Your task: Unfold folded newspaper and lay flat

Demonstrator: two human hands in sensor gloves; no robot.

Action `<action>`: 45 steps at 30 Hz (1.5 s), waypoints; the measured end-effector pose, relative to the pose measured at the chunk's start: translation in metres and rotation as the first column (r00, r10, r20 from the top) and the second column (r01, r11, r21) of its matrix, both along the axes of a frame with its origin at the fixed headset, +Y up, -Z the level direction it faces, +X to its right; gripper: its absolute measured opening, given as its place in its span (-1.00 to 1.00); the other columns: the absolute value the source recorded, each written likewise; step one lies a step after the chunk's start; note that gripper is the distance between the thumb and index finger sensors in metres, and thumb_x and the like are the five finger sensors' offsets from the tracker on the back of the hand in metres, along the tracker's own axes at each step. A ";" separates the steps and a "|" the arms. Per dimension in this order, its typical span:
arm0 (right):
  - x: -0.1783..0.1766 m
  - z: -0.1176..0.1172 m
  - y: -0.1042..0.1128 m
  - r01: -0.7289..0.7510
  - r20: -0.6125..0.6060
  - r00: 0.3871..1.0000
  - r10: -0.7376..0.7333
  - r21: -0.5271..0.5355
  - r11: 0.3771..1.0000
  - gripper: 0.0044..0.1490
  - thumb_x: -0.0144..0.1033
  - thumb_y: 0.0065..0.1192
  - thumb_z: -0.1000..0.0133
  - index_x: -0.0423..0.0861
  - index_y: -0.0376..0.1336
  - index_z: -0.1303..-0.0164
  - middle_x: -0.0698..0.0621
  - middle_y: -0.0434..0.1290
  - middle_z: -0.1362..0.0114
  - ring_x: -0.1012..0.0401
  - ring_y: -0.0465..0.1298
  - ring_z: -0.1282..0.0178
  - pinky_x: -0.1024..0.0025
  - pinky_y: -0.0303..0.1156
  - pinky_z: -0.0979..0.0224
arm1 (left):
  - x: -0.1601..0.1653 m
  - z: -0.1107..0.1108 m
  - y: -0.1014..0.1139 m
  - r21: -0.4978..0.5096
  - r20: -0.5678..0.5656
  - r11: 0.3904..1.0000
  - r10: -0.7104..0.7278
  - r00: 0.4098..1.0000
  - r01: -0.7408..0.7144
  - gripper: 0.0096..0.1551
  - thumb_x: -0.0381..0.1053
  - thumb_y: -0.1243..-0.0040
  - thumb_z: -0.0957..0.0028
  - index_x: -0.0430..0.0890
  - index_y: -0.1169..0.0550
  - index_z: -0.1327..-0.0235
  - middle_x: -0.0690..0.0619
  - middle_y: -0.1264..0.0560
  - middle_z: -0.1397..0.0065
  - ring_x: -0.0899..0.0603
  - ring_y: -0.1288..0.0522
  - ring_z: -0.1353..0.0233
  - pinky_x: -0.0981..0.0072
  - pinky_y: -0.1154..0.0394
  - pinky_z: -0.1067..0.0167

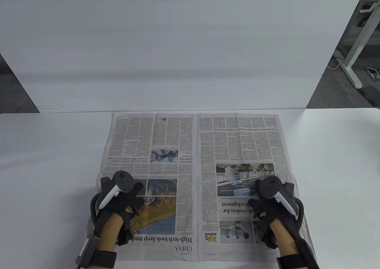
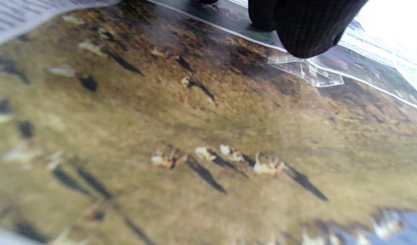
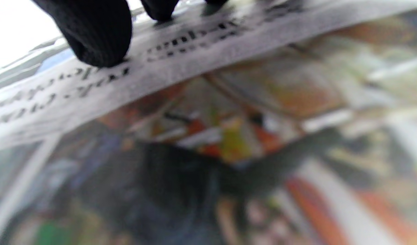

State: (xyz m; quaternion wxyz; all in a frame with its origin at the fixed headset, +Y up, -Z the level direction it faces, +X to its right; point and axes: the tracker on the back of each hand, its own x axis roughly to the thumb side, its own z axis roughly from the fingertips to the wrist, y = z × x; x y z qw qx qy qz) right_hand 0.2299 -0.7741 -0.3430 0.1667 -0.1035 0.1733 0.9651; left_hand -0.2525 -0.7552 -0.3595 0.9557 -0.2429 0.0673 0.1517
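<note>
The newspaper (image 1: 190, 150) lies opened out as a two-page spread on the white table (image 1: 47, 168), its centre fold running away from me. My left hand (image 1: 133, 199) rests on the lower part of the left page, over a colour photo. My right hand (image 1: 256, 206) rests on the lower right page, over a headline. In the left wrist view a gloved fingertip (image 2: 307, 30) touches the printed photo (image 2: 208, 136). In the right wrist view gloved fingertips (image 3: 96, 37) press on a headline strip of the paper (image 3: 229, 51). Neither hand pinches or lifts the paper.
A white backdrop board (image 1: 178, 43) stands behind the table's far edge. A white desk leg (image 1: 356, 52) and cables stand on the floor at the far right. Bare table surface lies to the left and right (image 1: 341, 168) of the paper.
</note>
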 end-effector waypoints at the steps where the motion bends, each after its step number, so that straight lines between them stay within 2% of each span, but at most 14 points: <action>1: 0.000 0.000 0.000 0.000 -0.003 1.000 0.000 0.001 1.000 0.00 0.09 0.29 -0.10 0.07 -0.08 -0.67 -0.21 -0.25 -0.79 -0.42 -0.31 -0.65 -0.58 -0.22 -0.44 | 0.001 0.000 0.000 0.004 0.001 1.000 0.000 1.000 0.000 -0.23 0.14 -0.21 -0.09 0.25 -0.22 -0.59 -0.07 0.13 -0.74 -0.60 0.24 -0.62 -0.57 0.08 -0.47; 6: -0.007 0.009 0.008 -0.032 -0.026 0.999 0.034 0.047 0.998 0.01 0.11 0.27 -0.09 0.03 -0.07 -0.66 -0.25 -0.23 -0.78 -0.46 -0.28 -0.63 -0.60 -0.17 -0.41 | 0.005 0.010 0.000 0.025 0.011 1.000 -0.014 1.000 0.013 -0.14 0.18 -0.20 -0.08 0.24 -0.09 -0.60 -0.11 0.20 -0.74 -0.62 0.27 -0.63 -0.58 0.10 -0.48; 9: -0.029 0.023 0.022 -0.058 -0.101 0.993 0.068 0.097 0.994 0.01 0.10 0.27 -0.09 0.03 -0.08 -0.67 -0.25 -0.24 -0.78 -0.45 -0.28 -0.64 -0.61 -0.17 -0.42 | 0.020 0.021 0.007 0.040 0.070 0.999 0.011 0.997 -0.014 -0.10 0.20 -0.20 -0.08 0.23 -0.03 -0.61 -0.12 0.25 -0.73 -0.61 0.30 -0.62 -0.58 0.13 -0.48; 11: -0.054 0.037 0.027 -0.044 -0.193 0.979 0.064 0.109 0.993 0.02 0.10 0.27 -0.09 0.03 -0.08 -0.67 -0.25 -0.24 -0.78 -0.45 -0.28 -0.64 -0.61 -0.17 -0.42 | 0.039 0.029 0.012 0.049 0.147 0.999 -0.003 0.989 -0.004 -0.07 0.23 -0.19 -0.08 0.23 0.00 -0.61 -0.13 0.26 -0.73 -0.61 0.30 -0.62 -0.58 0.12 -0.48; 15: -0.099 0.054 0.020 -0.036 -0.344 0.937 0.056 0.065 0.997 0.04 0.11 0.27 -0.08 0.04 -0.11 -0.67 -0.24 -0.26 -0.78 -0.44 -0.28 -0.64 -0.61 -0.18 -0.42 | 0.087 0.042 0.012 0.022 0.318 0.997 -0.073 0.945 0.070 -0.02 0.29 -0.19 -0.06 0.24 0.07 -0.61 -0.13 0.29 -0.72 -0.61 0.32 -0.62 -0.57 0.13 -0.48; 19: -0.137 0.068 0.012 -0.054 -0.462 0.884 0.066 0.038 0.998 0.05 0.12 0.28 -0.07 0.06 -0.13 -0.66 -0.24 -0.29 -0.77 -0.43 -0.30 -0.65 -0.60 -0.19 -0.43 | 0.132 0.062 0.011 0.033 0.484 0.984 -0.170 0.859 0.176 0.08 0.40 -0.16 -0.01 0.22 0.13 -0.60 -0.15 0.32 -0.71 -0.67 0.28 -0.59 -0.62 0.07 -0.46; 25: -0.155 0.073 -0.002 -0.074 -0.513 0.857 0.053 -0.021 0.997 0.13 0.15 0.27 -0.05 0.03 -0.21 -0.66 -0.27 -0.34 -0.75 -0.45 -0.34 -0.62 -0.62 -0.21 -0.41 | 0.163 0.080 0.000 -0.041 0.553 0.972 -0.171 0.816 0.232 0.18 0.43 -0.20 0.03 0.14 0.20 -0.60 -0.18 0.35 -0.70 -0.71 0.28 -0.57 -0.67 0.04 -0.44; 27: -0.154 0.073 -0.002 -0.071 -0.521 0.852 0.044 -0.031 0.997 0.16 0.17 0.30 -0.04 0.02 -0.21 -0.66 -0.28 -0.34 -0.75 -0.46 -0.34 -0.61 -0.65 -0.20 -0.39 | 0.165 0.081 -0.008 -0.076 0.555 0.963 -0.173 0.814 0.257 0.21 0.42 -0.21 0.02 0.13 0.23 -0.58 -0.18 0.41 -0.67 -0.71 0.32 -0.55 -0.68 0.04 -0.43; 30: -0.152 0.071 -0.003 -0.077 -0.521 0.852 0.037 -0.056 0.995 0.18 0.20 0.30 -0.03 0.04 -0.24 -0.66 -0.27 -0.37 -0.74 -0.45 -0.36 -0.60 -0.67 -0.20 -0.35 | 0.169 0.082 -0.010 -0.046 0.568 0.952 -0.223 0.792 0.302 0.23 0.42 -0.19 0.02 0.12 0.29 -0.55 -0.19 0.44 -0.64 -0.72 0.32 -0.54 -0.67 0.02 -0.43; 35: -0.145 0.069 -0.004 -0.072 -0.517 0.856 0.022 -0.077 0.994 0.22 0.26 0.35 0.01 0.10 -0.24 -0.65 -0.19 -0.38 -0.75 -0.42 -0.38 -0.59 -0.73 -0.19 -0.26 | 0.163 0.083 -0.013 -0.029 0.561 0.963 -0.207 0.801 0.269 0.23 0.44 -0.19 0.05 0.15 0.27 -0.55 -0.16 0.43 -0.65 -0.70 0.33 -0.54 -0.69 0.02 -0.40; 39: -0.130 0.067 -0.002 -0.082 -0.509 0.860 0.028 -0.084 0.993 0.24 0.27 0.41 0.04 0.13 -0.22 -0.64 -0.14 -0.36 -0.75 -0.39 -0.36 -0.61 -0.74 -0.14 -0.23 | 0.148 0.082 -0.013 -0.038 0.534 0.967 -0.192 0.823 0.251 0.23 0.45 -0.23 0.08 0.22 0.25 -0.55 -0.07 0.43 -0.66 -0.63 0.37 -0.57 -0.71 0.04 -0.39; 45: -0.088 0.069 -0.002 -0.095 -0.480 0.877 0.034 -0.104 0.990 0.28 0.28 0.45 0.08 0.15 -0.23 -0.63 -0.12 -0.36 -0.75 -0.37 -0.36 -0.61 -0.74 -0.11 -0.23 | 0.113 0.079 -0.014 -0.048 0.489 0.972 -0.177 0.854 0.229 0.23 0.44 -0.26 0.10 0.25 0.23 -0.55 -0.04 0.42 -0.67 -0.61 0.38 -0.58 -0.71 0.06 -0.39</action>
